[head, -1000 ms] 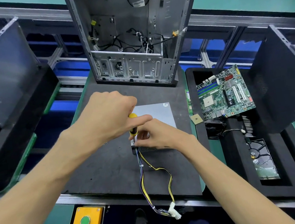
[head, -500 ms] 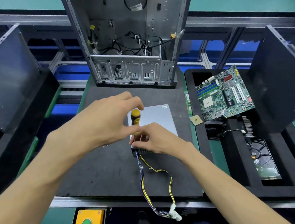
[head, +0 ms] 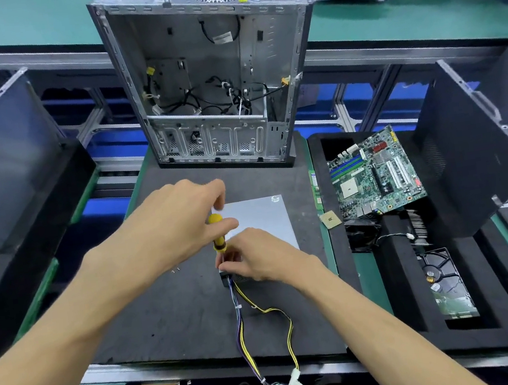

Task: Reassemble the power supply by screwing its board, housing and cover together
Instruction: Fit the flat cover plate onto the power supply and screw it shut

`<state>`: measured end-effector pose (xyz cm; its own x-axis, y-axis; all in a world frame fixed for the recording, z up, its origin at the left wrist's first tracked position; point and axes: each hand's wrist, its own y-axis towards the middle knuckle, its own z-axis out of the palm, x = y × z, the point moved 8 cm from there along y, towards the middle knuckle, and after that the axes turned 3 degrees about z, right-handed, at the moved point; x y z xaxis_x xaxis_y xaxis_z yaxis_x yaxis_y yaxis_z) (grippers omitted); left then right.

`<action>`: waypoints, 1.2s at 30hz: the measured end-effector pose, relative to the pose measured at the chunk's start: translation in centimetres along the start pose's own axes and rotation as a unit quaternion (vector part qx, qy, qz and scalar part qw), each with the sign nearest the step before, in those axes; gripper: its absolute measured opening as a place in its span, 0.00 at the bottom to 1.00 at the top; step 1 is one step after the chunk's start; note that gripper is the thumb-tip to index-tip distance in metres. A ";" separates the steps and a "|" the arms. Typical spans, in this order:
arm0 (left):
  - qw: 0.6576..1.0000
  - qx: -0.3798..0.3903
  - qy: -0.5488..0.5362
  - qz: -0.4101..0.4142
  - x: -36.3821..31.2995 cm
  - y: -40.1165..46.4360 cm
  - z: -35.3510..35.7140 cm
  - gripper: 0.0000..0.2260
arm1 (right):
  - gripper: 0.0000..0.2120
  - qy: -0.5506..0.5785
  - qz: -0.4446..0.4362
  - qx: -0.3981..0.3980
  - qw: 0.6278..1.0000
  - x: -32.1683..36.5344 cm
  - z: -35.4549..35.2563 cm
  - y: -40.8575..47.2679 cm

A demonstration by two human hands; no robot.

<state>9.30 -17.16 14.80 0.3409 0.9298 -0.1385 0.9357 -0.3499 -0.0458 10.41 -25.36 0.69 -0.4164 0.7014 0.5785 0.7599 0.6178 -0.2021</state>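
On the dark surface (head: 153, 320) your left hand (head: 167, 234) pinches the screwdriver (head: 217, 234); your right hand (head: 255, 259) grips its tip at the power supply (head: 260, 221), probably rigid, heavyish; steady its edges.

A black foam mat (head: 166, 319) carries the grey power supply (head: 263, 220) at centre, two loose screws (head: 175, 270) left of it, and an open computer case (head: 210, 77) at its far edge.
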 end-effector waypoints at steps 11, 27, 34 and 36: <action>0.997 0.038 -0.025 0.059 -0.6 -0.5 0.3 0.09 | 0.07 0.049 0.000 -0.011 0.999 -0.1 -0.4 -0.3; 0.999 0.043 -0.013 0.017 -0.2 0.2 0.4 0.09 | 0.09 0.060 0.030 -0.009 0.998 -0.3 0.0 0.0; 0.991 -0.016 0.132 -0.011 0.4 0.3 -0.3 0.23 | 0.06 0.099 -0.001 -0.038 0.994 -0.3 0.0 -0.4; 0.991 -0.018 0.133 -0.023 0.3 0.4 0.0 0.25 | 0.07 0.099 -0.007 -0.045 0.994 -0.6 0.1 -0.3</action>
<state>9.79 -17.03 14.76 0.3056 0.9434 0.1289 0.9517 -0.3069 -0.0106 10.37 -25.89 0.32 -0.3285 0.6034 0.7267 0.8000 0.5868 -0.1256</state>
